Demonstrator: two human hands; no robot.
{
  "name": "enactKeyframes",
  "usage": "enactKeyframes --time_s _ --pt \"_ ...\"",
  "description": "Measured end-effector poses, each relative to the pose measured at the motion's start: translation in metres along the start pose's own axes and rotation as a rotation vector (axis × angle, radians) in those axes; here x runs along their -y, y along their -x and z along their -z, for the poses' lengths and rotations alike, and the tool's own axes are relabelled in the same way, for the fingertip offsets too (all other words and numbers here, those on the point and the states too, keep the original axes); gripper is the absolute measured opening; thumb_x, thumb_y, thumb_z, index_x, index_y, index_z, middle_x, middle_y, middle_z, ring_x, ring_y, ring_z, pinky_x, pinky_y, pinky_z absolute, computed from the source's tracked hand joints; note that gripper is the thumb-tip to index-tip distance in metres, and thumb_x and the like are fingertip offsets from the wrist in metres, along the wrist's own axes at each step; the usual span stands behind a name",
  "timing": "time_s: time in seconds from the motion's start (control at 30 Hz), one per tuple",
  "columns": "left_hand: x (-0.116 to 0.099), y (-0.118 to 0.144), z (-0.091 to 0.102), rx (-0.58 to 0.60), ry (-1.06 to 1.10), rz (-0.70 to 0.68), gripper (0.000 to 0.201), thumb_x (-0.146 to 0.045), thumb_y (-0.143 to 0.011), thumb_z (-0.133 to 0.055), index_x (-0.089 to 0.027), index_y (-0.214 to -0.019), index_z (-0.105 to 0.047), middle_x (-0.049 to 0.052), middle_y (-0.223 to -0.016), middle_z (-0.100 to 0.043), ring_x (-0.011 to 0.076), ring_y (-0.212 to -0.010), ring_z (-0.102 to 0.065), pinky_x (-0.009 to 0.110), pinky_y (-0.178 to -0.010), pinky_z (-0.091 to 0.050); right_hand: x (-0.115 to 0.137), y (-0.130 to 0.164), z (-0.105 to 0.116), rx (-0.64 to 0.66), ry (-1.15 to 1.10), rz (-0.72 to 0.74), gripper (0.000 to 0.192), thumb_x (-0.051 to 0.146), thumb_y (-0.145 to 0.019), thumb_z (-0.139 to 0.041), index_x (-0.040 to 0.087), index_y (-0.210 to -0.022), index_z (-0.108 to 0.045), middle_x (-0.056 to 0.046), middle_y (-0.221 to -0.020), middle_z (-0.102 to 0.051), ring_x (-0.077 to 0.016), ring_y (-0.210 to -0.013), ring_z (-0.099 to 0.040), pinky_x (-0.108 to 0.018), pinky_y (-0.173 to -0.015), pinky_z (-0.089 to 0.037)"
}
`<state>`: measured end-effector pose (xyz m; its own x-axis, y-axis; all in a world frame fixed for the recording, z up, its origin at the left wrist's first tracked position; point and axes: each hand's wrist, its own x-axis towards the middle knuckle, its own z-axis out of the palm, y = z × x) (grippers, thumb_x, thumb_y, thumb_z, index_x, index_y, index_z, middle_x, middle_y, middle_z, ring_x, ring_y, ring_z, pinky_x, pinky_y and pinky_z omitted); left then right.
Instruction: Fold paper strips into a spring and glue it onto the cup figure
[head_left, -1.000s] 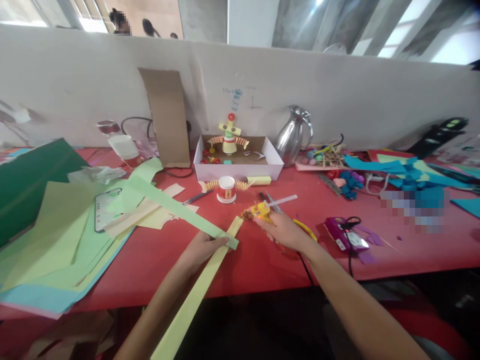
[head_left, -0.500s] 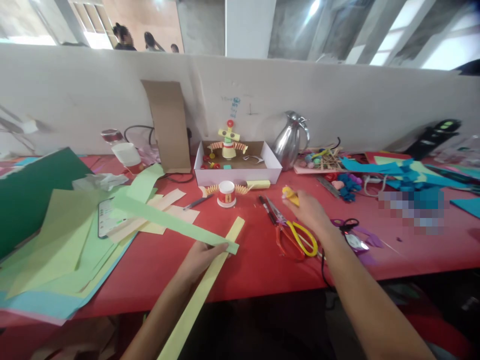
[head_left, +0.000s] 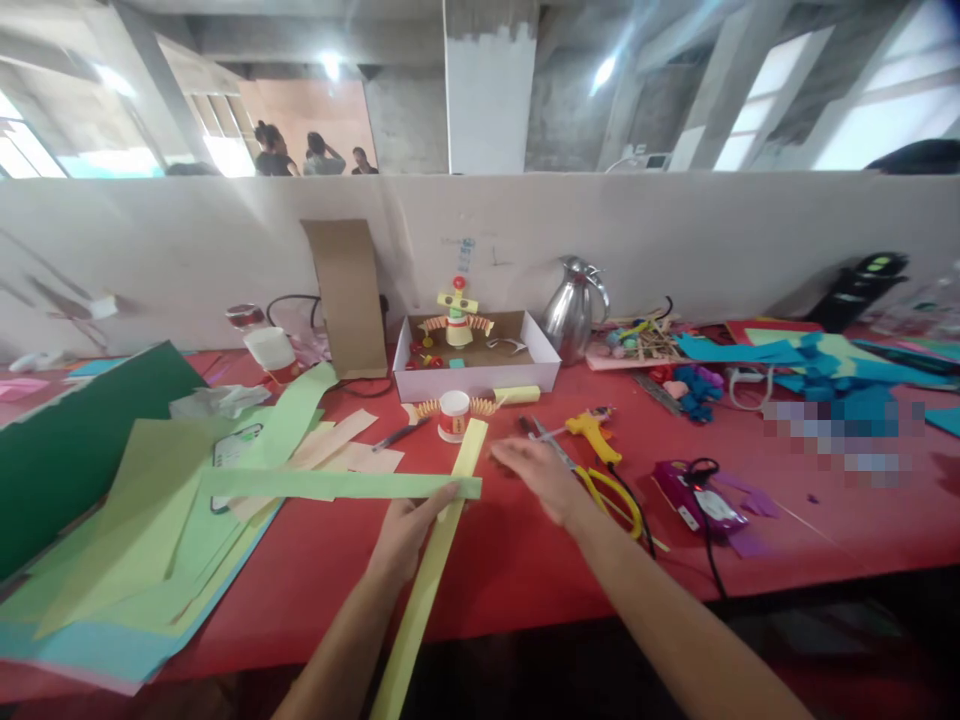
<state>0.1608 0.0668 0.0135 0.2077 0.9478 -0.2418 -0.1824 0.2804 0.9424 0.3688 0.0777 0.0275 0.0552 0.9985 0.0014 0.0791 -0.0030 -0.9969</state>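
My left hand (head_left: 406, 525) pinches a long green paper strip (head_left: 330, 485) where it crosses a long yellow paper strip (head_left: 439, 545) on the red table (head_left: 525, 560). The yellow strip runs from the table's near edge up toward a small red-and-white cup (head_left: 453, 415). My right hand (head_left: 536, 472) hovers flat and empty, fingers apart, just right of the crossing. A yellow glue gun (head_left: 592, 432) lies on the table beyond my right hand, next to scissors with yellow and red handles (head_left: 609, 490).
A white box (head_left: 480, 372) with a paper figure stands at the back, a cardboard sheet (head_left: 349, 295) and a steel jug (head_left: 571, 310) beside it. Coloured paper sheets (head_left: 112, 520) pile up at left, blue scraps (head_left: 817, 365) at right. People stand far behind the partition.
My right hand set the glue gun down on the table and came back empty toward the strips. My left hand swung the green strip to lie level across the yellow one.
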Motion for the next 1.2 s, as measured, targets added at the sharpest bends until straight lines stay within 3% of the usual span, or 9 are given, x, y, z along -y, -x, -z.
enactKeyframes --time_s 0.07,0.13,0.27,0.47,0.63,0.8,1.2 --pt "-0.001 0.001 -0.006 0.049 0.001 0.001 0.033 -0.043 -0.068 -0.081 -0.014 -0.083 -0.077 0.011 -0.084 -0.076 0.0271 -0.081 -0.071 0.037 -0.079 -0.054 0.001 -0.001 -0.022 0.081 -0.268 -0.054 0.036 0.053 -0.072 -0.072 0.018 -0.082 -0.071 -0.005 -0.081 -0.072 -0.0199 -0.078 -0.065 -0.035 -0.081 -0.050" --pt "-0.002 -0.001 -0.008 0.076 0.019 -0.027 0.032 -0.042 -0.070 -0.079 -0.015 -0.087 -0.076 0.010 -0.085 -0.076 0.0253 -0.083 -0.071 0.036 -0.082 -0.053 0.001 -0.005 -0.031 0.070 -0.403 -0.069 0.037 0.053 -0.066 -0.077 0.018 -0.075 -0.071 -0.003 -0.073 -0.070 -0.0183 -0.072 -0.064 -0.033 -0.077 -0.050" --pt "-0.013 -0.016 -0.004 -0.058 0.161 -0.249 0.021 -0.033 -0.068 -0.082 -0.019 -0.081 -0.073 0.001 -0.085 -0.073 0.0159 -0.088 -0.066 0.027 -0.087 -0.049 -0.001 -0.012 -0.031 0.050 -0.387 -0.047 0.037 0.051 -0.064 -0.079 0.016 -0.073 -0.072 -0.001 -0.067 -0.068 -0.0145 -0.065 -0.060 -0.029 -0.070 -0.048" --pt "-0.027 -0.041 -0.012 -0.082 0.199 -0.308 0.021 -0.027 -0.064 -0.084 -0.015 -0.066 -0.068 -0.002 -0.062 -0.063 0.0094 -0.060 -0.056 0.024 -0.065 -0.047 -0.014 -0.011 -0.040 0.095 -0.422 -0.014 0.037 0.045 -0.066 -0.080 0.019 -0.092 -0.073 -0.001 -0.076 -0.071 -0.0132 -0.065 -0.059 -0.027 -0.066 -0.047" --pt "-0.013 -0.048 -0.024 -0.148 0.258 -0.255 0.021 -0.027 -0.061 -0.085 -0.015 -0.069 -0.070 0.002 -0.072 -0.071 0.0141 -0.071 -0.066 0.028 -0.075 -0.051 -0.020 -0.010 -0.042 0.118 -0.419 -0.002 0.035 0.043 -0.066 -0.080 0.021 -0.092 -0.072 0.001 -0.074 -0.069 -0.0150 -0.067 -0.061 -0.029 -0.069 -0.049" --pt "-0.013 -0.049 -0.028 -0.103 0.289 -0.256 0.024 -0.027 -0.061 -0.085 -0.013 -0.076 -0.073 0.007 -0.082 -0.076 0.0196 -0.080 -0.071 0.034 -0.085 -0.054 -0.021 -0.011 -0.040 0.112 -0.406 0.024 0.032 0.043 -0.067 -0.079 0.021 -0.090 -0.072 0.001 -0.072 -0.067 -0.0146 -0.067 -0.059 -0.029 -0.069 -0.047" --pt "-0.012 -0.046 -0.033 -0.142 0.250 -0.283 0.025 -0.028 -0.064 -0.083 -0.012 -0.080 -0.074 0.008 -0.083 -0.077 0.0222 -0.082 -0.072 0.033 -0.082 -0.056 -0.020 -0.010 -0.042 0.139 -0.391 0.035 0.027 0.041 -0.070 -0.078 0.022 -0.088 -0.072 0.002 -0.073 -0.067 -0.0141 -0.067 -0.059 -0.027 -0.069 -0.046"
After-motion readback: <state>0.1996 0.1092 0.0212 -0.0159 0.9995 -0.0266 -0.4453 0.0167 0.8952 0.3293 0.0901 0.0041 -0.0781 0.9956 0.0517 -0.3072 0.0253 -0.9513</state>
